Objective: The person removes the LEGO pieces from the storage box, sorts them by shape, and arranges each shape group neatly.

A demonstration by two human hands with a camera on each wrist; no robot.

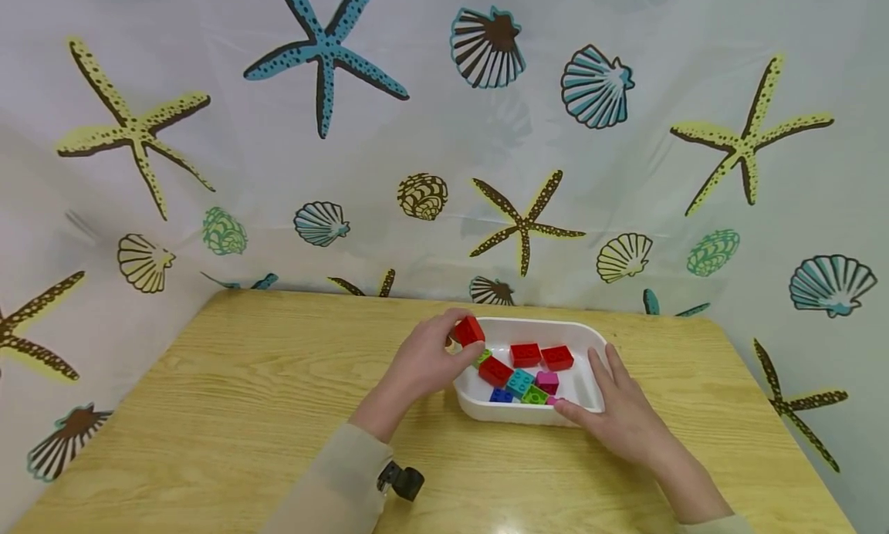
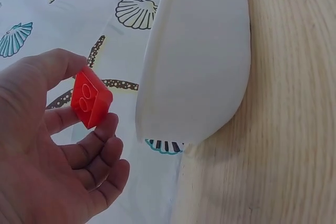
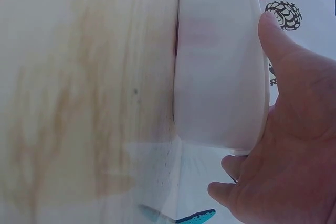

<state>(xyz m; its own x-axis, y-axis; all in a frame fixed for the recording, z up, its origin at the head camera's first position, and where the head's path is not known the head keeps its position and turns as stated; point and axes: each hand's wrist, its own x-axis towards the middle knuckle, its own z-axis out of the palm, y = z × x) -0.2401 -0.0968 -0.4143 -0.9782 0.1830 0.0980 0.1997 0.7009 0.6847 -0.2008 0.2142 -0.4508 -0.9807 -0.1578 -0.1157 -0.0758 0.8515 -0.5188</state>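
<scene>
Between thumb and fingers, my left hand (image 1: 432, 358) pinches a red toy brick (image 1: 469, 331) above the left end of a white tray (image 1: 510, 414). In the left wrist view the brick (image 2: 92, 98) is tilted, with its hollow side showing. My right hand (image 1: 628, 418) touches the tray's right end, its thumb at the near rim and its fingers extended along the right side. Inside the tray lie more red bricks (image 1: 525, 355), a teal brick (image 1: 520, 382), a pink brick (image 1: 547, 382), a blue brick (image 1: 501, 396) and a lime green brick (image 1: 535, 395).
The tray stands on a wooden table (image 1: 278, 380), towards its back edge. Behind the table hangs a pale curtain (image 1: 389, 156) printed with starfish and shells. A black device (image 1: 401, 481) is strapped at the left wrist.
</scene>
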